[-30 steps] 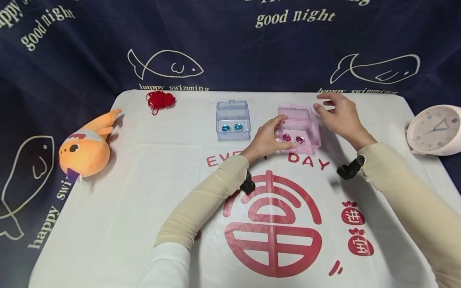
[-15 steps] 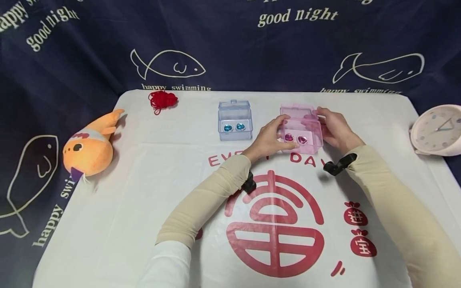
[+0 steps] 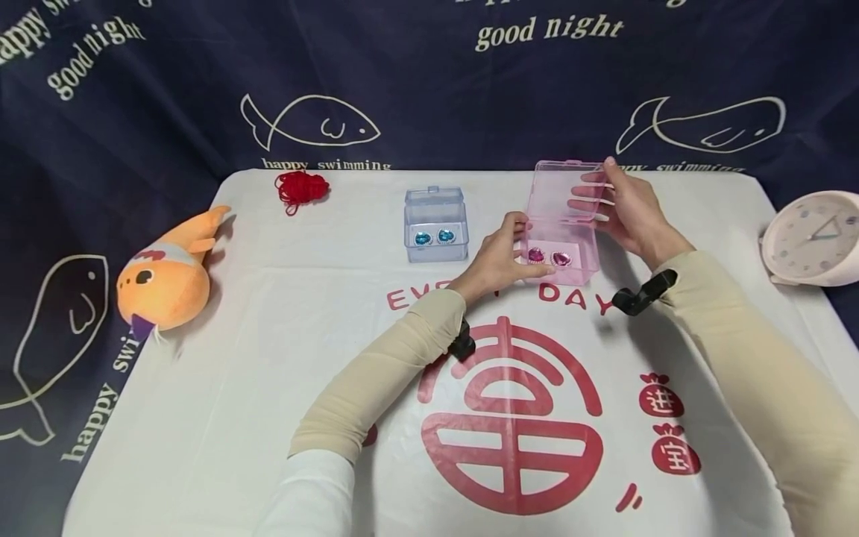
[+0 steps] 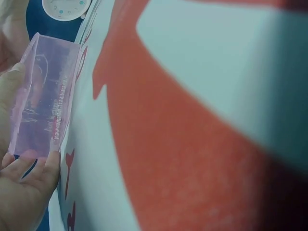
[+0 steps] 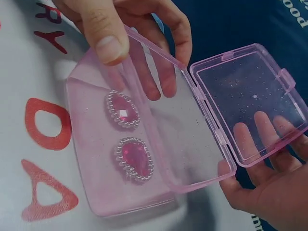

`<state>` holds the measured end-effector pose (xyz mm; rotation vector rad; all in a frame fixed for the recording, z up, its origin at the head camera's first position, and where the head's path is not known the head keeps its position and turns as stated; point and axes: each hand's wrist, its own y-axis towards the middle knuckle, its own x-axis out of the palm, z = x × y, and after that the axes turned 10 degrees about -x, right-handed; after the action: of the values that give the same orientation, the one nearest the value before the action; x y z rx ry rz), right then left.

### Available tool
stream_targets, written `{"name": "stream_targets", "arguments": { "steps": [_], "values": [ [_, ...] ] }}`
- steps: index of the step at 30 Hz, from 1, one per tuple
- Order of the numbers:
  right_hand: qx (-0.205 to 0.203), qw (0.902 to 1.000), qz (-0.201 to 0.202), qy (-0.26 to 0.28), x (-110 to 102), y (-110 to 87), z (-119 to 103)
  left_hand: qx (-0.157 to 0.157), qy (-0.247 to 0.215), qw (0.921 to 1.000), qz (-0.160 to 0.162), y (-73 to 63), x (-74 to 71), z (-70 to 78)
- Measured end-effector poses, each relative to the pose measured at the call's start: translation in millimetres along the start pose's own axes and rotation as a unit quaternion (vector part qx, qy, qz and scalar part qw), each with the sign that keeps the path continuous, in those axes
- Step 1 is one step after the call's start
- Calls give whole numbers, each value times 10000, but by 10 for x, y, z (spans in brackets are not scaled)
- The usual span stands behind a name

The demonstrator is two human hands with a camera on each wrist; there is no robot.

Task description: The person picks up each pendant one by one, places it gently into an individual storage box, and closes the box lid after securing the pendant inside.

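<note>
A clear pink plastic box [image 3: 576,274] stands on the white table, its lid [image 3: 557,186] raised almost upright. Two pink teardrop gems with beaded silver rims lie inside, the nearer-right gem [image 3: 561,259] and the left gem [image 3: 536,255]. My left hand [image 3: 493,257] grips the box's left side, thumb at the front and fingers behind. The right hand [image 3: 637,212] touches the lid from behind and the right; its extended fingers [image 5: 267,132] show through the plastic in the right wrist view. Its thumb is by the lid's upper right corner.
Left of it stands a clear blue box [image 3: 436,252], lid tipped back, with two blue gems inside. Red yarn [image 3: 302,189] lies at the back left. An orange plush toy [image 3: 164,283] sits at the left edge, a white clock [image 3: 815,239] at the right. A dark curtain [image 3: 429,82] hangs behind.
My right hand came in from the right to the pink box's lid, then moved up, and the lid swung from tipped back to almost upright. The left hand stays at the box.
</note>
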<state>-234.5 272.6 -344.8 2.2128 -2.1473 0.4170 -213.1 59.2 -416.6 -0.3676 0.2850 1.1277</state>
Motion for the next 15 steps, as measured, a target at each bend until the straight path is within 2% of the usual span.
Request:
{"name": "stream_targets", "arguments": {
  "steps": [5, 9, 12, 15],
  "values": [
    [-442, 9972, 5, -609, -15, -107, 8, 2, 72, 10000, -1, 9, 5, 5],
    [-1012, 9889, -307, -1044, -75, -230, 49, 25, 203, 9998, 5, 8, 3, 3],
    [-1252, 9760, -620, -1671, -145, -310, 85, 50, 395, 9992, 81, 7, -11, -1],
    [-1309, 9523, -841, -2626, -221, -368, 124, 115, 569, 9982, 126, 8, -29, -3]
  ]
}}
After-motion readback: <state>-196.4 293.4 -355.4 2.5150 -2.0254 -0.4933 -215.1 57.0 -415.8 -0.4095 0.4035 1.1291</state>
